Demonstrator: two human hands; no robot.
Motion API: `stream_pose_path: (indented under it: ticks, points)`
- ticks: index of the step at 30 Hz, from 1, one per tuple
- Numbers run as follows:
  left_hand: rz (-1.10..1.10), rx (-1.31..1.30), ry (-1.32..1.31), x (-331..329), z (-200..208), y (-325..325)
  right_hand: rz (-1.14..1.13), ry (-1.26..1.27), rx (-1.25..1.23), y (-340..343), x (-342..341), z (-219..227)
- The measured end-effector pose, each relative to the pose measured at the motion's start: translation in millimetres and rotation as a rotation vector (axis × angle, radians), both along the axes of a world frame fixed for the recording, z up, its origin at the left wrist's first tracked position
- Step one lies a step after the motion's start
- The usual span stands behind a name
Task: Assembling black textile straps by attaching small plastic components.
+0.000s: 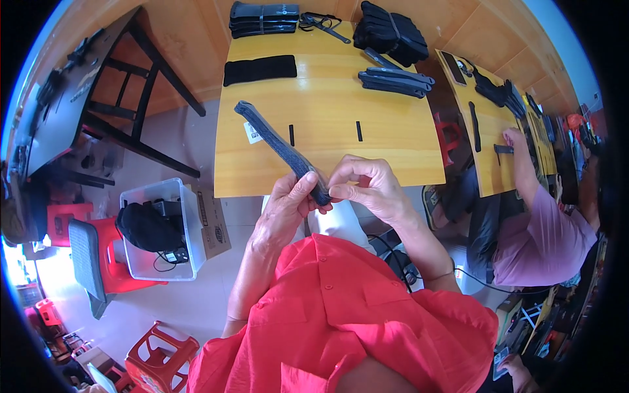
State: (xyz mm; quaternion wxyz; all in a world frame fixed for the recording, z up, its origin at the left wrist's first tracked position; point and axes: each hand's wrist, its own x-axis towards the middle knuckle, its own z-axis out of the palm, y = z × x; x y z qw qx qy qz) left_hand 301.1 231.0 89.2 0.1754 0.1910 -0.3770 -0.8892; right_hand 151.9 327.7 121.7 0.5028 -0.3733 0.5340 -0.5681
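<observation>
A long folded dark grey knit piece point(278, 143), apparently in clear plastic, slants over the near edge of the table. My left hand point(288, 196) is closed around its near end, thumb on top. At that same end the thumb and fingers of my right hand point(370, 187) pinch the edge; exactly what lies between those fingertips is hard to make out. Beside the far half of the piece, a white label point(252, 133) shows. Two short black strips point(292, 135) lie on the yellow table point(327, 167) beyond my hands.
Farther back lie a black fabric piece point(260, 70), a stack of packaged pieces point(263, 19), a black bundle point(390, 34) and grey folded pieces point(395, 82). A clear bin point(192, 229) stands left, near a red stool point(160, 357). A co-worker's arm point(524, 170) works at the right table.
</observation>
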Motion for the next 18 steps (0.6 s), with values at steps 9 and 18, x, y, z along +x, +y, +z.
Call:
stream_pose_path:
  ticks: [9,18]
  points:
    - [0.069,0.018,-0.02,-3,0,-1,-0.157,0.936,-0.369,1,22,-8]
    - [0.024,-0.099,-0.125,4,3,-4,-0.263,1.093,-0.458,0,31,-12]
